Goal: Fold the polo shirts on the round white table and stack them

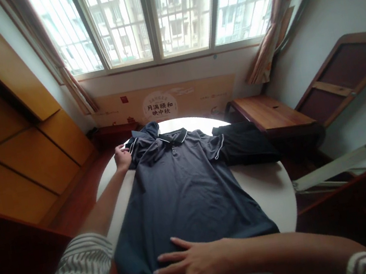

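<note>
A dark polo shirt [184,184] lies spread front side up on a round white table [277,191], its buttoned collar pointing toward the window. At the sleeve on the left, my left hand [123,157] is closed with its fingers pinching the white-striped cuff. My right hand [194,265] rests with fingers spread on the lower part of the shirt, near the hem. Some creases run across the fabric, and the hem's left corner hangs near the table's front edge.
Folded black cloth [248,143] lies right of the shirt, and a bundled dark garment [148,131] sits behind the left shoulder. A low wooden table [274,111] stands at the back right. Yellow wooden cabinets [48,156] line the left side. A barred window is ahead.
</note>
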